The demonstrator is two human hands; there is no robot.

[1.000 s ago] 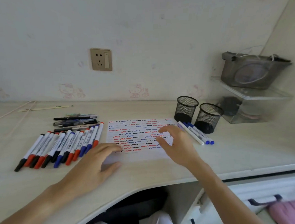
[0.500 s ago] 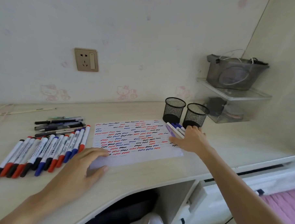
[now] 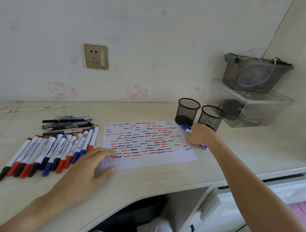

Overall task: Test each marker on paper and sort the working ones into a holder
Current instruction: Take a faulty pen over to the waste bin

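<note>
A white paper (image 3: 164, 160) covered in red, blue and black squiggles lies mid-desk. My left hand (image 3: 92, 167) rests flat on its near left corner, fingers spread. A row of several red, blue and black markers (image 3: 50, 151) lies left of the paper. Two black mesh holders (image 3: 188, 110) (image 3: 212, 116) stand at the paper's far right corner. My right hand (image 3: 201, 136) lies over a few blue-capped markers (image 3: 186, 128) beside the holders, fingers curled round them; a marker end (image 3: 203, 147) pokes out under my wrist.
Several dark pens (image 3: 67, 125) lie behind the marker row. Thin sticks (image 3: 31, 108) rest at the far left. Clear stacked boxes (image 3: 251, 95) with a grey bin sit at the far right. A wall socket (image 3: 96, 56) is above. The desk edge curves near me.
My right hand moved from the paper to the blue-capped markers by the holders and curled round them. My left hand stayed on the paper. The camera view shifted right.
</note>
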